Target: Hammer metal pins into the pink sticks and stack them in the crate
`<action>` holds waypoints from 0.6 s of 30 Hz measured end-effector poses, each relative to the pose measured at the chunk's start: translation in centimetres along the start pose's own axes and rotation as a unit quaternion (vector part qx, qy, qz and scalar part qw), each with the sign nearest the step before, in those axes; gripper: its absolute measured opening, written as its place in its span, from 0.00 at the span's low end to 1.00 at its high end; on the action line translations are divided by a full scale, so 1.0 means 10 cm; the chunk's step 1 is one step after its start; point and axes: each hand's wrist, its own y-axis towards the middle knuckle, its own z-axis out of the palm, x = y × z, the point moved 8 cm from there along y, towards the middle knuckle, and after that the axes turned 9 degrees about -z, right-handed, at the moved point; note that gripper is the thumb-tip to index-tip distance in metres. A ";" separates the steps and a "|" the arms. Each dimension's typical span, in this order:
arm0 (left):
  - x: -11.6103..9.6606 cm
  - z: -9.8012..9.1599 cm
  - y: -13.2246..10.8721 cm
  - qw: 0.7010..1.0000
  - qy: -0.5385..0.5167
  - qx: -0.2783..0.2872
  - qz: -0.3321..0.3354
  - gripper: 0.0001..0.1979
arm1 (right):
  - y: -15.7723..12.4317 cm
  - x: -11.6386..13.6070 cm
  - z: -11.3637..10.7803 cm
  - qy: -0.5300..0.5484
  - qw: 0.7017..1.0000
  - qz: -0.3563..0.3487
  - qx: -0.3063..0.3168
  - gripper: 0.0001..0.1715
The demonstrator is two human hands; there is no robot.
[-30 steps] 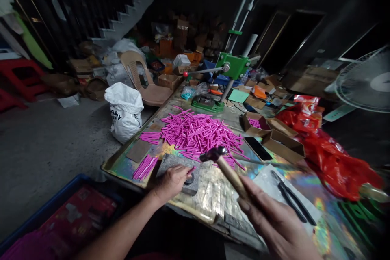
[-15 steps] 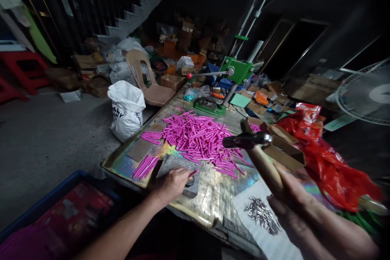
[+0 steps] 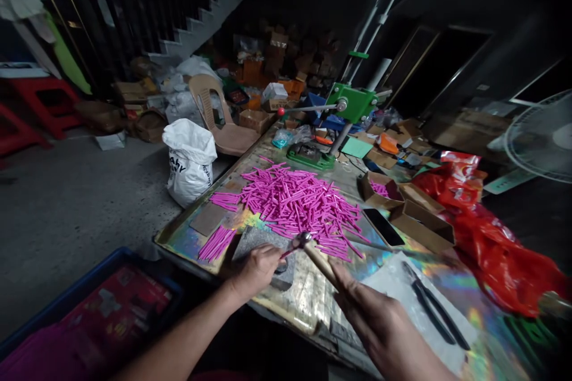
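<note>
My left hand [image 3: 255, 269] pinches a pink stick [image 3: 285, 253] upright-tilted over a grey block [image 3: 254, 239] near the table's front edge. My right hand [image 3: 379, 324] grips the wooden handle of a hammer [image 3: 315, 253]. The hammer's metal head [image 3: 302, 240] is down at the tip of the held stick. A big heap of pink sticks [image 3: 297, 202] lies just beyond, and a small neat bundle of pink sticks [image 3: 215, 243] lies left of the block.
Black pliers [image 3: 435, 306] lie on white paper at the right, near a phone [image 3: 384, 227], cardboard boxes [image 3: 422, 217] and a red plastic bag [image 3: 491, 244]. A green press [image 3: 346, 104] stands at the table's far end. A white sack [image 3: 190, 161] sits on the floor.
The hammer was raised high to the right half a second ago and has come down onto the held stick. My left hand has stayed on the block.
</note>
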 end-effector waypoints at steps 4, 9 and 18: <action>-0.01 0.03 -0.02 1.000 0.017 -0.006 -0.001 0.13 | 0.01 -0.26 0.22 -0.009 0.997 0.037 0.072 0.25; 0.12 -0.13 -0.05 0.997 0.013 -0.027 -0.077 0.10 | -0.24 -0.92 0.37 0.090 0.980 0.180 0.001 0.29; 1.10 -0.73 -0.27 0.942 0.187 0.012 -0.280 0.09 | -0.75 -1.76 1.01 0.267 0.890 0.367 -0.041 0.34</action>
